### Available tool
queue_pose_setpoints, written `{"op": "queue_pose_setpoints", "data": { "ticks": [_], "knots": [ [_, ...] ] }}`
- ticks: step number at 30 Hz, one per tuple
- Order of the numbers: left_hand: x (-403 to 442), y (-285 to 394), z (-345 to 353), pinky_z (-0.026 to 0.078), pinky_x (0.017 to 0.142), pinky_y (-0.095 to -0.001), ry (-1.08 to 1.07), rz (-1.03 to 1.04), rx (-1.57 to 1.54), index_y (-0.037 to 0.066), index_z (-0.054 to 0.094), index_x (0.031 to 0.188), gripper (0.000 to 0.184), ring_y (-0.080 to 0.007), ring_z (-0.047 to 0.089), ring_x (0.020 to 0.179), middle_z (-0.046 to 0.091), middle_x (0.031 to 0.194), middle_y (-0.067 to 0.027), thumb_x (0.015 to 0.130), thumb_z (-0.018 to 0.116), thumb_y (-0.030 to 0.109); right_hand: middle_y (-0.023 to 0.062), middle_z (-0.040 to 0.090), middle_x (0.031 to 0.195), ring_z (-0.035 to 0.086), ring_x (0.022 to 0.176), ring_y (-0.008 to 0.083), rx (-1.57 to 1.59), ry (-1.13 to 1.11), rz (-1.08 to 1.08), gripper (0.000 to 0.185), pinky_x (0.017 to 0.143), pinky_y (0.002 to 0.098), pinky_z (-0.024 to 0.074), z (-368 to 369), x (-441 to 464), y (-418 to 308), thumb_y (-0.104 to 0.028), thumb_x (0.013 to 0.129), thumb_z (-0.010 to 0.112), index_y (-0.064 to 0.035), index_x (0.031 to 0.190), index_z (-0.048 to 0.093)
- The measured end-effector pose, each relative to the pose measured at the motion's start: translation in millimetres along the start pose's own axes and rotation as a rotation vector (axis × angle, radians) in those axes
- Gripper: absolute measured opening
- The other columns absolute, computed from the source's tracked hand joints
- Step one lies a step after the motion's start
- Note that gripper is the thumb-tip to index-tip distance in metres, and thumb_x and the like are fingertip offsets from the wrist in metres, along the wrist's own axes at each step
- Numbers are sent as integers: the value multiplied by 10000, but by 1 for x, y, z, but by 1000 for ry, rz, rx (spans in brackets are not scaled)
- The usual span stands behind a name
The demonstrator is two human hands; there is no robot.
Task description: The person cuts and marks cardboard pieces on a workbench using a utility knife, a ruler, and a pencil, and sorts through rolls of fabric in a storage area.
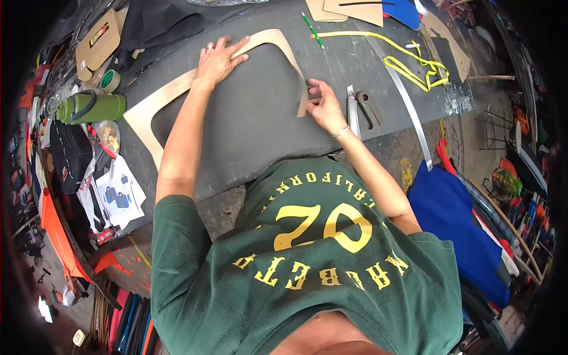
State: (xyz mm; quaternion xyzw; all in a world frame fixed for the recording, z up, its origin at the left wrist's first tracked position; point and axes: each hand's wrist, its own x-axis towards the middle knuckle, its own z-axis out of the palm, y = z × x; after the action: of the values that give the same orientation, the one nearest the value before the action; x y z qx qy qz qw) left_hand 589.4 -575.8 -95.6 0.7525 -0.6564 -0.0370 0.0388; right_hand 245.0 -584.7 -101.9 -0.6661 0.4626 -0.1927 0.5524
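A tan curved cardboard template (171, 89) lies on dark sheet material (236, 118) that covers the table. My left hand (218, 61) rests on the template's upper left part, fingers spread and pressing on it. At the right end of the template, which bends down toward me, is my right hand (324, 105). Its thumb and fingers are apart beside the strip's edge, and a small dark thing near the fingertips is too small to make out.
Right of my right hand lie a cutter (353, 109) and a dark metal tool (368, 110). A yellow measuring tape (378, 40), a green pencil (312, 30) and a clear ruler (408, 100) are farther off. A green bottle (94, 108) and tape roll (110, 80) stand left.
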Motion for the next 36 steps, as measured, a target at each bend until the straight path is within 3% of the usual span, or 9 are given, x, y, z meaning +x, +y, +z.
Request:
{"op": "queue_pose_setpoints", "data": {
  "ticks": [3,7,10,14,19,26,30,31,36],
  "knots": [
    [-8,11,13,199,1240,-645,-103,-13,119,424,467,1547,521,-409,237,1552,301,1690,-81,1033,520,490,130,571,1221,668,967,210,-108,73,-89,590,856,350,552,-4,-6,3,8,863,651,-102,1436,562],
    [-2,20,36,229,1237,-624,-24,121,62,300,480,1544,533,-426,316,1507,390,1632,-109,1035,518,454,153,591,1160,666,1028,327,-538,161,-483,451,939,406,544,-9,-18,4,16,850,594,-103,1274,693],
    [-4,60,40,188,1226,-669,42,-51,-400,323,493,1529,523,-436,316,1497,436,1594,-124,1042,485,513,171,592,1172,640,1061,366,-528,96,-417,380,969,442,525,-8,-20,14,26,846,593,-74,1183,737],
    [-15,109,46,170,1157,-786,228,-40,67,390,505,1516,495,-478,263,1511,433,1591,-132,1050,463,551,172,601,1189,649,1062,353,-464,-35,-314,331,961,422,528,-17,-28,13,18,856,605,-41,1150,746],
    [-21,129,55,152,1092,-849,104,62,-122,453,551,1469,417,-509,205,1531,369,1644,-37,1077,414,484,168,614,1176,646,1052,338,-306,-79,-190,275,956,413,524,-40,-51,3,-25,865,657,-23,1126,744],
    [-2,98,70,90,1112,-851,208,60,-176,436,620,1414,443,-498,244,1528,416,1624,-45,1034,460,597,122,578,1210,556,1090,330,-828,313,-153,556,943,439,463,-86,-84,7,-197,808,835,-136,1332,658],
    [13,86,77,199,1162,-765,246,15,-217,390,569,1475,478,-428,284,1534,423,1608,-128,1020,562,537,93,613,1111,566,1032,311,-773,387,-303,344,900,430,460,-107,-68,48,-184,854,804,-126,1186,738],
    [14,85,72,328,1139,-677,332,0,-108,347,571,1481,549,-404,417,1447,510,1511,-164,975,629,551,80,628,1085,572,1030,302,-755,399,-292,251,902,423,463,-109,-64,42,-166,876,784,-115,1120,759],
    [8,63,36,477,982,-514,251,-26,-178,263,651,1414,629,-349,598,1143,628,1224,-118,892,697,609,92,629,1144,577,1062,297,-755,542,-444,276,932,440,442,-122,-46,53,-192,893,780,-135,1159,735]
  ]
}}
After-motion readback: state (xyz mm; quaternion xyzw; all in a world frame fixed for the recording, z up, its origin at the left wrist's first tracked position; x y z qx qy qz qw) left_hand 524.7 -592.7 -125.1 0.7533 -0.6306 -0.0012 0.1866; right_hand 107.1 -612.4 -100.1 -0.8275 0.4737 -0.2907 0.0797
